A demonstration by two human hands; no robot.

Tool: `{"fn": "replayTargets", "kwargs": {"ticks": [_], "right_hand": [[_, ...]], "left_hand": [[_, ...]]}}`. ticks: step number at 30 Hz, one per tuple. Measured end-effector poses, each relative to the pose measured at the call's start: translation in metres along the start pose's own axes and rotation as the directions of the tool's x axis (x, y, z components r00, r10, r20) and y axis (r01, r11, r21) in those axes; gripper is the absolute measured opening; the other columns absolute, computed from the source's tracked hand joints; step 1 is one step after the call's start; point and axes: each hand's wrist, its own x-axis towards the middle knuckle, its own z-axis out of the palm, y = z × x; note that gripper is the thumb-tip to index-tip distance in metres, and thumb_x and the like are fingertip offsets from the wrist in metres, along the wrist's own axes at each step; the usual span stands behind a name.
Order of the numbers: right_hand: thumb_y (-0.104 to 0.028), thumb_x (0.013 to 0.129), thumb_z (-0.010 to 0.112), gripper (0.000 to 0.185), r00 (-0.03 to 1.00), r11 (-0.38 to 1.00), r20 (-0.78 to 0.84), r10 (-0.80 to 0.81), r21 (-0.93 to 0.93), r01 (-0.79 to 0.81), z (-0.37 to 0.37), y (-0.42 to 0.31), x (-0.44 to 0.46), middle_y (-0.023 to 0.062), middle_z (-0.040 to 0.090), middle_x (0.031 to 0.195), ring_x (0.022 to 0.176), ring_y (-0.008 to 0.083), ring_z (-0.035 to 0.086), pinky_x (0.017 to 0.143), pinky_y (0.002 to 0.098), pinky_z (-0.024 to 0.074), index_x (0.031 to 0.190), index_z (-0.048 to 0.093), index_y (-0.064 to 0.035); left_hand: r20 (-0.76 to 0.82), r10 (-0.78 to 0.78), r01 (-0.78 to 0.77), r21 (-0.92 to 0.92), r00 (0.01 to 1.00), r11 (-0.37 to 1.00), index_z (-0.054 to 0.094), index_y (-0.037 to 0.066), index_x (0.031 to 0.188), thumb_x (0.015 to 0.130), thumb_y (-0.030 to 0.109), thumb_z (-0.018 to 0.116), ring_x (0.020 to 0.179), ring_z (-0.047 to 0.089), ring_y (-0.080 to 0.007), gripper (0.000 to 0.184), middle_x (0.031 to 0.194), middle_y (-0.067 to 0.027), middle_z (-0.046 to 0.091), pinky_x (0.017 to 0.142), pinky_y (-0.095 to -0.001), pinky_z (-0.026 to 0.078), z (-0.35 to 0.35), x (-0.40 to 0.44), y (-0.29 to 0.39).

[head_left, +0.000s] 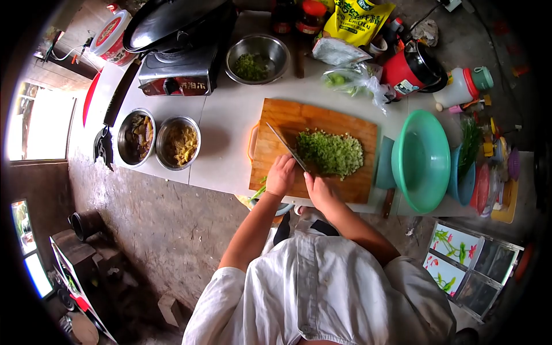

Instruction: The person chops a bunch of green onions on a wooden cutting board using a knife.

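Observation:
A knife [286, 144] stands edge-down over the wooden cutting board [273, 115], its blade slanting toward the far left. My right hand [323, 192] is closed around its handle. My left hand [280, 175] has its fingers bent and pressed together against the left side of the blade near the handle; the fingertips are partly hidden. Right of the blade, a heap of finely chopped green vegetable [333, 152] covers the middle of the board. A few green stalks [259, 191] lie at the board's near left corner, beside my left wrist.
Two metal bowls of food, one [178, 144] nearer the board, stand left. Behind are a metal bowl with chopped greens [257, 59], a gas stove [178, 75] with a wok [178, 26], and a yellow seasoning bag [357, 23]. A green basin [421, 161] stands right.

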Motion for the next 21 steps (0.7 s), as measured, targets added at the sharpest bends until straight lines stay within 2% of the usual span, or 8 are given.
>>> {"fn": "replayTargets", "kwargs": {"ticks": [3,5,7,11,15,17,19,21], "right_hand": [[-0.043,0.093,0.033,0.057,0.999,0.998,-0.046,-0.017,0.066,0.02,-0.006,-0.001,0.002,0.0231,0.058,0.06,0.058,0.0411,0.058,0.056,0.0495,0.0467,0.067,0.061,0.0001],[-0.043,0.093,0.033,0.058,1.0,0.994,-0.003,-0.01,0.105,0.01,-0.01,0.007,0.001,0.0239,0.058,0.061,0.061,0.0413,0.059,0.058,0.0494,0.0467,0.066,0.062,0.0001],[-0.043,0.093,0.034,0.059,1.0,0.996,0.019,0.003,0.088,-0.004,-0.02,0.003,-0.009,0.024,0.058,0.062,0.061,0.0413,0.059,0.059,0.0492,0.0468,0.065,0.062,0.0001],[-0.043,0.093,0.034,0.06,0.998,1.0,0.059,-0.002,0.027,0.0,-0.029,-0.007,-0.016,0.0248,0.058,0.063,0.062,0.0412,0.059,0.059,0.0489,0.0468,0.063,0.061,0.0009],[-0.043,0.093,0.034,0.06,1.0,1.0,0.022,0.001,-0.009,-0.001,-0.003,-0.005,0.002,0.0253,0.058,0.063,0.062,0.0411,0.059,0.059,0.0489,0.0468,0.064,0.062,0.0016],[-0.044,0.093,0.032,0.062,1.0,0.997,-0.001,-0.006,0.083,0.006,-0.003,-0.008,0.003,0.0262,0.057,0.062,0.063,0.042,0.059,0.06,0.0495,0.0466,0.064,0.061,0.0023],[-0.044,0.093,0.032,0.063,1.0,0.994,-0.009,0.001,0.105,0.0,0.002,0.007,0.004,0.0264,0.057,0.062,0.063,0.0425,0.059,0.061,0.0498,0.0465,0.064,0.061,0.0025],[-0.046,0.093,0.03,0.066,0.998,0.988,0.052,0.036,0.146,-0.043,-0.013,0.002,-0.002,0.0271,0.057,0.062,0.064,0.0437,0.058,0.062,0.0501,0.0463,0.063,0.061,0.0028]], "left_hand": [[-0.006,-0.002,0.002,-0.009,1.0,1.0,0.056,0.004,0.092,0.07,0.002,0.06,0.091,0.052,-0.0298,0.023,0.098,-0.0098,0.055,0.08,-0.0357,0.045,0.0,-0.002,-0.001],[-0.006,-0.008,0.008,-0.011,1.0,1.0,0.056,0.004,0.092,0.07,0.002,0.06,0.092,0.052,-0.0295,0.022,0.098,-0.0097,0.055,0.08,-0.0357,0.045,0.001,-0.001,-0.001],[-0.007,0.001,-0.001,-0.003,1.0,1.0,0.054,0.003,0.091,0.066,-0.002,0.057,0.094,0.051,-0.0299,0.025,0.101,-0.0117,0.054,0.081,-0.0358,0.045,0.001,-0.002,-0.001],[0.019,-0.008,0.008,0.012,1.0,1.0,0.053,0.003,0.09,0.066,-0.003,0.056,0.094,0.051,-0.0297,0.024,0.101,-0.0115,0.054,0.082,-0.0357,0.045,0.003,-0.004,-0.005],[0.017,-0.014,0.014,-0.005,1.0,1.0,0.053,0.003,0.089,0.065,-0.003,0.056,0.093,0.051,-0.0293,0.024,0.101,-0.0112,0.054,0.081,-0.0356,0.044,0.003,-0.005,-0.005],[0.026,-0.016,0.017,-0.006,1.0,1.0,0.053,0.003,0.089,0.065,-0.003,0.055,0.092,0.051,-0.0293,0.024,0.1,-0.011,0.054,0.081,-0.0355,0.045,0.001,-0.004,-0.004],[-0.038,0.018,-0.019,-0.018,0.999,1.0,0.054,0.003,0.088,0.065,-0.003,0.055,0.09,0.051,-0.0292,0.024,0.099,-0.0105,0.055,0.079,-0.0352,0.045,0.0,-0.001,-0.003],[-0.035,0.01,-0.011,-0.018,0.999,1.0,0.054,0.004,0.087,0.065,-0.003,0.056,0.089,0.052,-0.0291,0.023,0.098,-0.0104,0.055,0.079,-0.0352,0.045,-0.001,-0.002,-0.002]]}}
